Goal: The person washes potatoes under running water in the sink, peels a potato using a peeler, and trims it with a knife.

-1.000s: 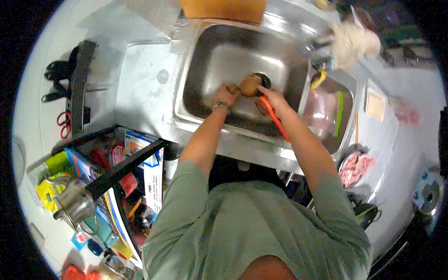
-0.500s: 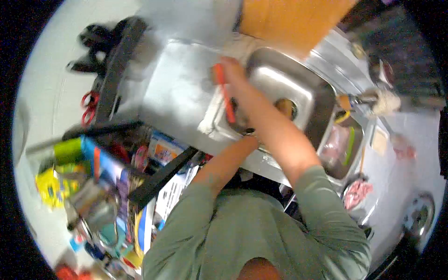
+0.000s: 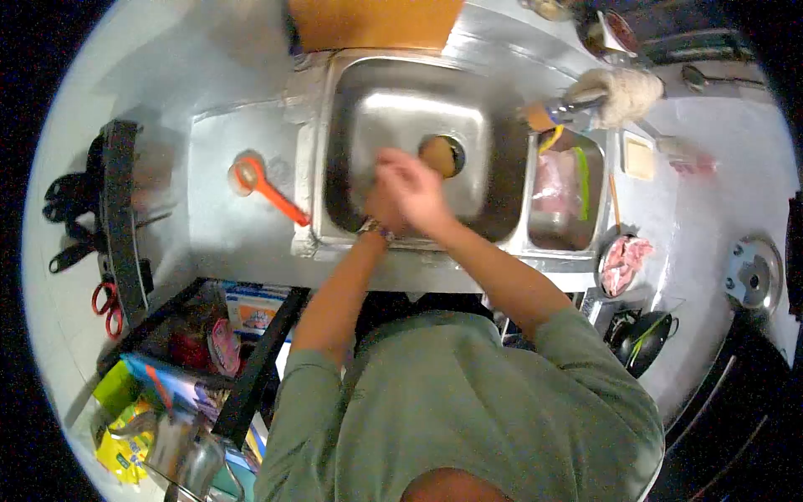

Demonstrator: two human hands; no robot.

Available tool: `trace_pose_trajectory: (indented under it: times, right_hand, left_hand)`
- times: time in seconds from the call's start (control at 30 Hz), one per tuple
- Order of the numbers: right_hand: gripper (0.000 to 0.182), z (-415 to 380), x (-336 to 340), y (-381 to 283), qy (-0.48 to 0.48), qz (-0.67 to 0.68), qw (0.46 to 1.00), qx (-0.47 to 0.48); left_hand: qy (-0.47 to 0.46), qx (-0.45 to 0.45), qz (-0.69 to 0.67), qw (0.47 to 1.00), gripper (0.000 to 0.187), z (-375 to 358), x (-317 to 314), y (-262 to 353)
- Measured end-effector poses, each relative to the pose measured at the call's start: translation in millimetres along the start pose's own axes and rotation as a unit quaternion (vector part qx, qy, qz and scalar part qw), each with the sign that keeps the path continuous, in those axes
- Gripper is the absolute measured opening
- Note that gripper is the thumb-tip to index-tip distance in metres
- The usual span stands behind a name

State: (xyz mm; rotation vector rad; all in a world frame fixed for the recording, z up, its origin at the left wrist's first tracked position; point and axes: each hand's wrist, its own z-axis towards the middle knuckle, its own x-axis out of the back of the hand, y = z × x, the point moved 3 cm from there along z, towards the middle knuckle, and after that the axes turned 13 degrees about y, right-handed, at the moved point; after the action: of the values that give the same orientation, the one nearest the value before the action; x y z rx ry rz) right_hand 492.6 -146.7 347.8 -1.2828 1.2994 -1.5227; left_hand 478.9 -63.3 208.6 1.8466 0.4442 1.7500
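Over the left half of the steel sink (image 3: 335, 92), my two hands are pressed together. My right hand (image 3: 416, 194) lies across the left one, its fingers stretched out and slightly smeared by motion. My left hand (image 3: 381, 205) is mostly covered; a dark band circles its wrist. Neither shows an object in it. Close by at the drain sits a rounded brown object (image 3: 436, 156), perhaps a potato. On the steel counter left of the sink rests an orange tool (image 3: 280, 201) with a straight handle and a ring-like head.
Right of the main basin, a smaller basin (image 3: 554, 232) holds a plastic bag (image 3: 552, 182) with a green strip. A bowl of pinkish meat (image 3: 626, 261) stands beside it. A knife rack (image 3: 121, 209) is at left, above an open drawer (image 3: 196, 335). An orange-brown board (image 3: 376, 23) stands behind.
The orange tool has left my right hand and now lies on the left counter. My right hand has come back over the sink onto my left. The view has turned.
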Motion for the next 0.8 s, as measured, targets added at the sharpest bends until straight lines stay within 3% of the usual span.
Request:
trace_pose_trajectory:
  times: [0.03,0.1,0.13,0.17,0.2,0.23,0.27,0.33,0.37,0.43,0.5,0.53,0.63,0.7,0.73,0.77,0.8]
  right_hand:
    - [0.026,2,50,28,0.071,0.057,0.995,-0.044]
    - [0.026,22,158,49,0.261,0.038,0.963,-0.045]
    - [0.026,36,204,47,0.304,-0.083,0.948,-0.046]
    - [0.030,51,233,44,0.329,-0.063,0.942,-0.007]
    - [0.032,62,240,3,0.345,-0.125,0.930,-0.012]
    - [0.035,86,267,33,0.328,-0.196,0.921,0.078]
    - [0.036,97,268,24,0.324,-0.253,0.905,0.110]
    - [0.035,125,287,43,0.327,-0.184,0.922,0.097]
    - [0.034,132,285,53,0.330,-0.116,0.933,0.087]
    - [0.032,133,265,31,0.330,-0.011,0.942,0.062]
    - [0.030,147,259,62,0.311,-0.012,0.950,0.032]
    - [0.029,148,247,67,0.292,-0.206,0.921,0.152]
    - [0.029,142,231,61,0.258,-0.115,0.954,0.105]
    - [0.032,140,229,53,0.193,-0.268,0.944,0.017]
    - [0.032,132,227,45,0.195,-0.269,0.943,0.018]
    - [0.031,118,223,31,0.210,-0.315,0.919,0.105]
    - [0.030,102,216,15,0.224,-0.358,0.886,0.192]
  left_hand:
    - [0.017,0.037,-0.056,0.998,0.058,5,1,2]
    - [0.029,0.106,-0.163,0.981,0.055,12,8,11]
    - [0.024,0.102,-0.163,0.981,0.055,15,4,17]
    - [0.057,0.126,-0.191,0.972,0.055,22,1,19]
    - [0.088,0.152,-0.218,0.960,0.055,25,-2,21]
    - [0.086,0.152,-0.216,0.961,0.055,29,-6,25]
    - [0.086,0.215,-0.316,0.920,0.054,34,-11,22]
    - [0.065,0.374,-0.442,0.813,0.047,34,3,29]
    - [0.075,0.385,-0.428,0.814,0.047,33,11,24]
    - [0.074,0.442,-0.531,0.719,0.045,31,21,14]
    - [0.101,0.432,-0.534,0.720,0.044,31,36,14]
    - [0.124,0.420,-0.543,0.716,0.042,32,44,17]
    - [0.139,0.401,-0.556,0.714,0.041,35,64,38]
    - [0.129,0.394,-0.563,0.715,0.040,38,70,60]
    - [0.111,0.402,-0.562,0.714,0.041,38,70,70]
    - [0.094,0.410,-0.561,0.713,0.042,36,69,79]
    - [0.095,0.350,-0.516,0.776,0.042,36,67,84]
